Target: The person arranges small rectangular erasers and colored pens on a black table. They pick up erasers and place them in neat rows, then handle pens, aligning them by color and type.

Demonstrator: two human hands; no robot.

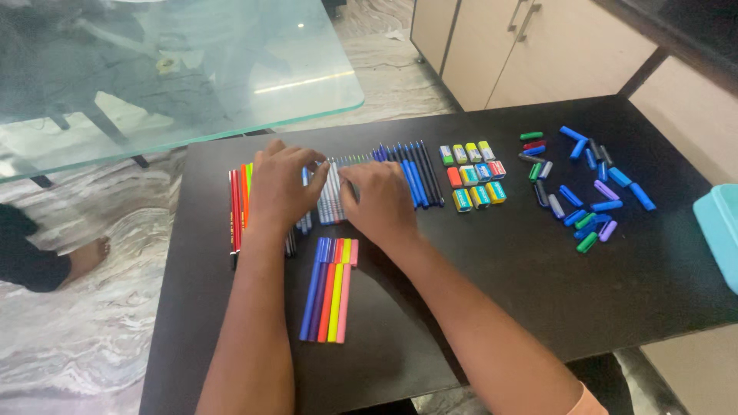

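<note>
My left hand (pixel 278 184) and my right hand (pixel 379 201) rest palm down on a row of pens and pencils (pixel 332 192) laid side by side on a black table (pixel 492 269). Their fingertips press together on the white-and-blue patterned pens in the middle. Red, orange and green pencils (pixel 239 204) lie left of my left hand. Blue and dark pens (pixel 419 173) lie right of my right hand. Below the hands sits a group of blue, red, orange, yellow and pink felt pens (pixel 329 288).
Several small erasers (pixel 475 175) form a grid right of the pens. Loose pen caps (pixel 588 180) in blue, green, purple and red are scattered further right. A teal box (pixel 723 230) sits at the right edge. A glass table (pixel 169 69) stands behind; a person's foot (pixel 88 257) shows at left.
</note>
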